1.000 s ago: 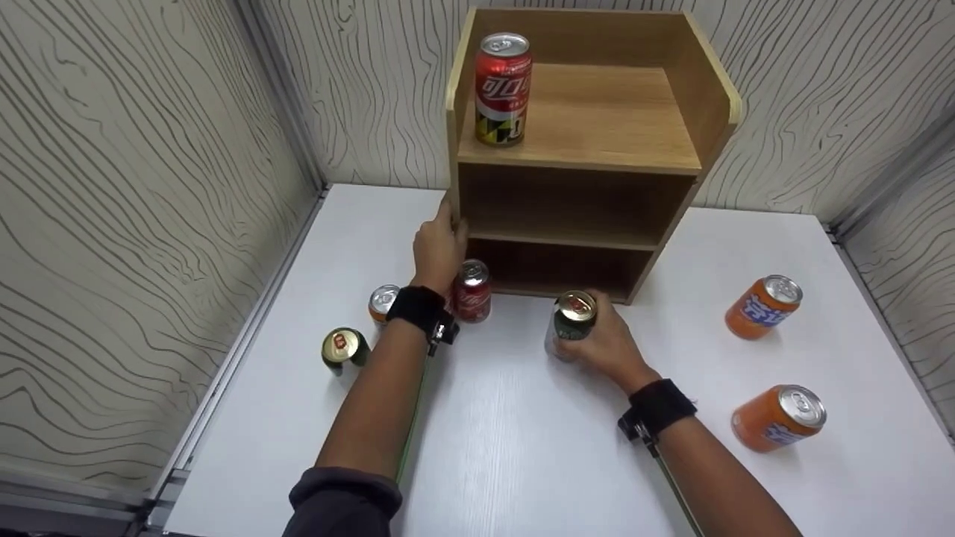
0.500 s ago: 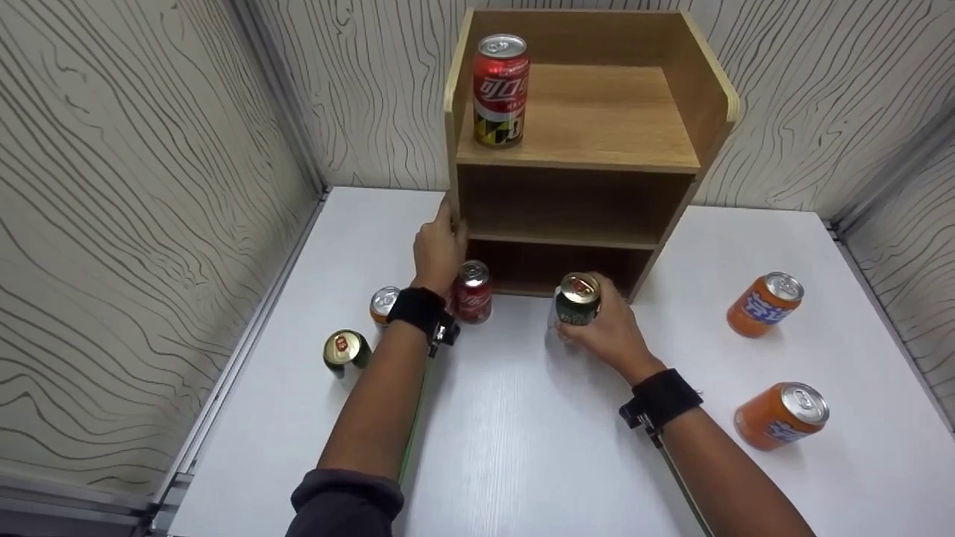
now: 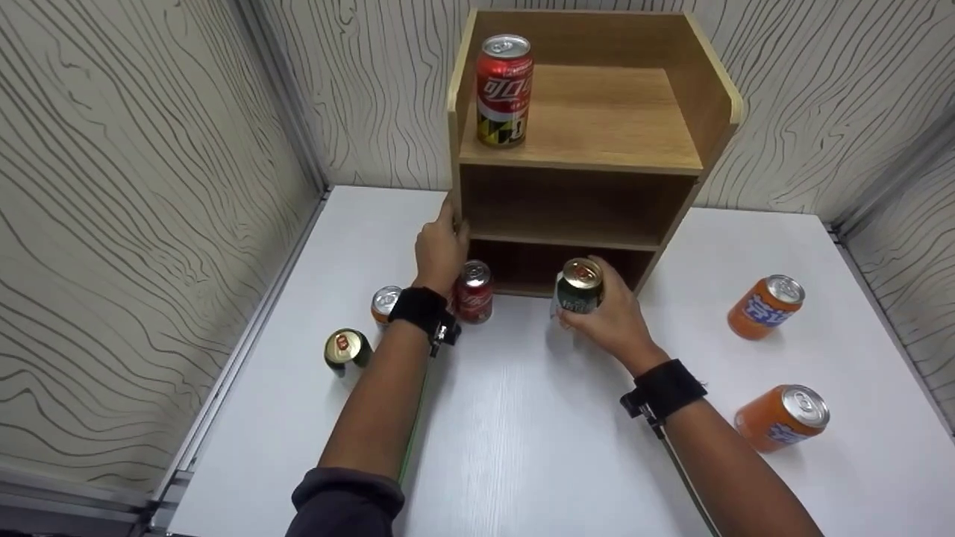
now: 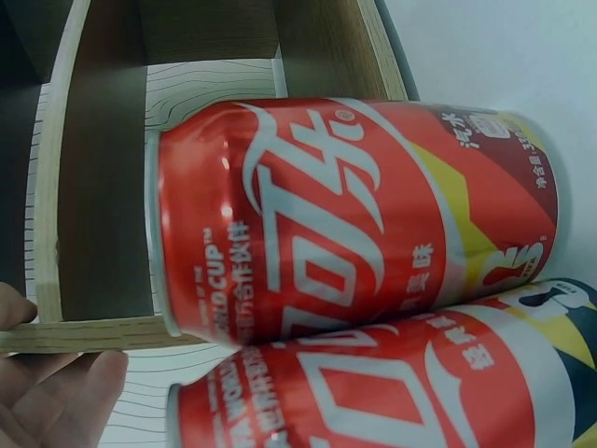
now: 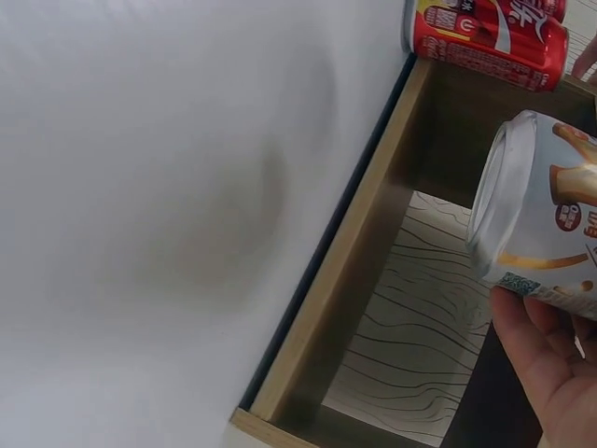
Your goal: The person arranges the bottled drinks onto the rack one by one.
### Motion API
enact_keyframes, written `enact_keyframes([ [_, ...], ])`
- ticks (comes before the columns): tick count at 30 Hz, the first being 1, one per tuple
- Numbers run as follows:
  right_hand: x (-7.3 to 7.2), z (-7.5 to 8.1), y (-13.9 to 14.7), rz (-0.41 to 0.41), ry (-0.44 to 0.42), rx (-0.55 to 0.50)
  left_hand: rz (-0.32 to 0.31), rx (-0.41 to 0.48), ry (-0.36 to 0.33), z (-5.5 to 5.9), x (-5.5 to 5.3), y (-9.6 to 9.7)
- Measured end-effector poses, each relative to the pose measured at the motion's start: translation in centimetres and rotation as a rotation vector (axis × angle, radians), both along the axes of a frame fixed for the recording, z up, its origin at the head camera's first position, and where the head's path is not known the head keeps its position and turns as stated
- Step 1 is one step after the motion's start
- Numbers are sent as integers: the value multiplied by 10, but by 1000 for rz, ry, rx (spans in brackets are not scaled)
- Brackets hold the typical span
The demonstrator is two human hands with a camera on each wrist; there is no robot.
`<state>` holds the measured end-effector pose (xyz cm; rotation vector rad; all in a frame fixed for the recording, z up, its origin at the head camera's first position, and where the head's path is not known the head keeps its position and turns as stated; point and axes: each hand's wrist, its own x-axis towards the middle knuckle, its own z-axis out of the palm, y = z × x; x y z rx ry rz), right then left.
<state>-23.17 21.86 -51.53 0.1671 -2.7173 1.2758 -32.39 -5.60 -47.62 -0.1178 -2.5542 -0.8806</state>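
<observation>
My right hand (image 3: 615, 317) grips a drink can (image 3: 580, 294) with a gold lid, a green upper part and a pale lower part. It hangs above the table, in front of the shelf's bottom opening; its white base shows in the right wrist view. My left hand (image 3: 440, 250) pinches the left side panel of the wooden shelf (image 3: 578, 160), thumb and fingers on opposite faces in the left wrist view. Two red cola cans (image 4: 308, 219) stand side by side by that panel's front. In the head view, my left wrist partly covers one of them.
Another red cola can (image 3: 504, 93) stands on the shelf's top board. Left of my left forearm are a green can with gold lid (image 3: 348, 350) and a partly hidden orange can (image 3: 385, 302). Two orange soda cans (image 3: 766, 306) stand at the right on the white table (image 3: 507, 447).
My right hand has lifted the green-and-white can and moved it slightly forward, nearer the shelf's bottom opening. My left hand stays on the shelf panel.
</observation>
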Motion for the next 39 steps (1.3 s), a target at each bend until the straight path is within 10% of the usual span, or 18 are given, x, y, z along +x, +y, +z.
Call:
enact_keyframes([
  [39, -15, 75, -35, 17, 211, -65, 19, 15, -29, -1, 0, 1],
])
